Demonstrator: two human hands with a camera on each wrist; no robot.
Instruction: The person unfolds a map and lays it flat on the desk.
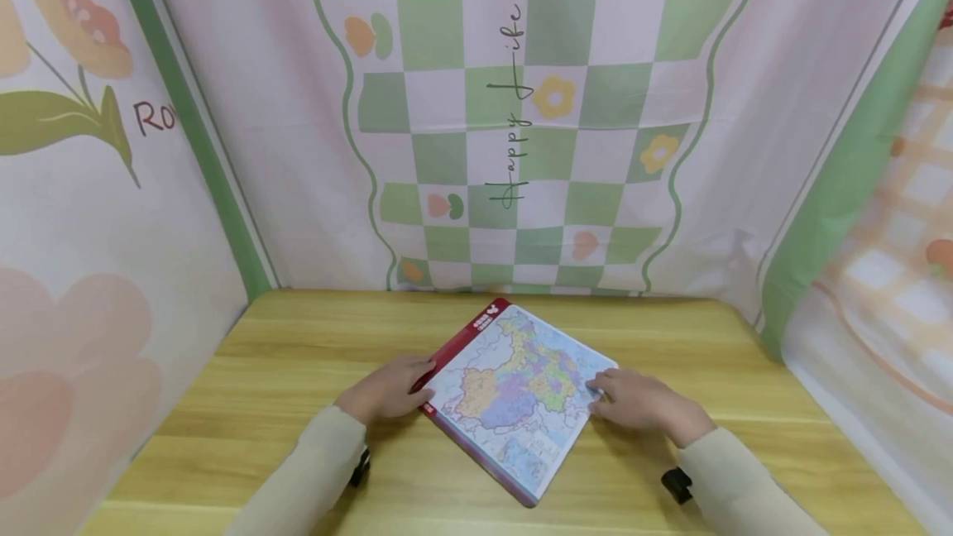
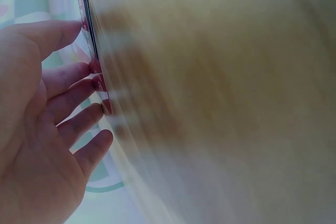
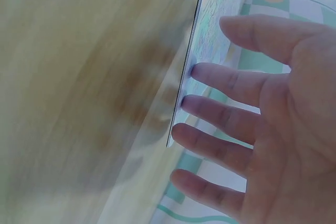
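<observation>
Map board [image 1: 514,395] diagonal — red strip [image 1: 456,343] far left — long axis unclear.

Soft, even, bright light fills the head view, with faint shadows on the yellow wood-grain tabletop [image 1: 298,337] just below the bare left hand [image 1: 390,390] and bare right hand [image 1: 644,399]. Wide-angle stretching slants the printed white fabric walls [image 1: 201,213] toward the frame's sides. Both wrist views look hazy and washed out, coolly tinted; brownish shadows smear across the blurred tabletop, while fingers appear sharper. At upper centre of the right wrist view, the thin pastel-coloured map board [image 3: 207,35] is pale and low in contrast.
</observation>
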